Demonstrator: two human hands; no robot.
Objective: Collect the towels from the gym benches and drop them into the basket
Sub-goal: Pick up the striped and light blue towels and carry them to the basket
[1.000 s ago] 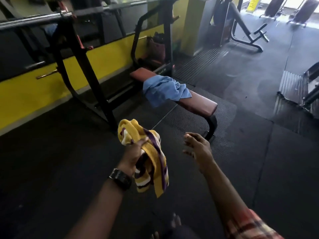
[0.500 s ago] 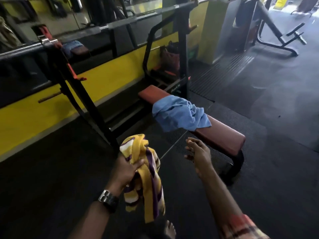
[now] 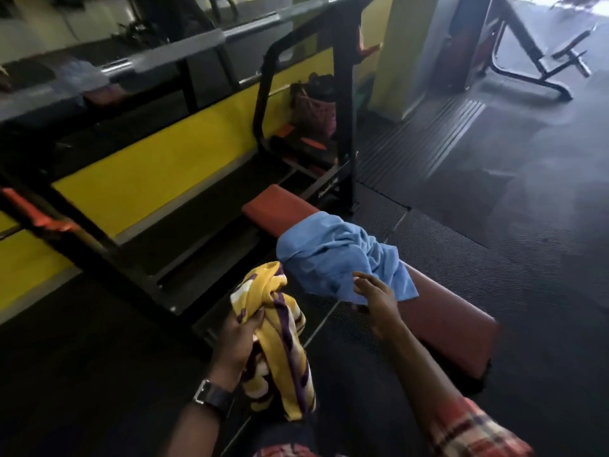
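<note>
Left hand [image 3: 239,341], watch at the wrist, grip closed around a bunched yellow, white and purple striped towel [image 3: 280,338] hanging down over the black rubber floor [image 3: 543,291]. Right hand [image 3: 375,300], plaid sleeve behind it, grip wide with fingers spread, at the near edge of a crumpled light-blue cloth towel [image 3: 339,255]; actual contact hard to tell. Blue towel draped across the red padded counter [image 3: 445,321] under a black steel rack [image 3: 342,103]. Yellow wall band [image 3: 148,173] behind.
</note>
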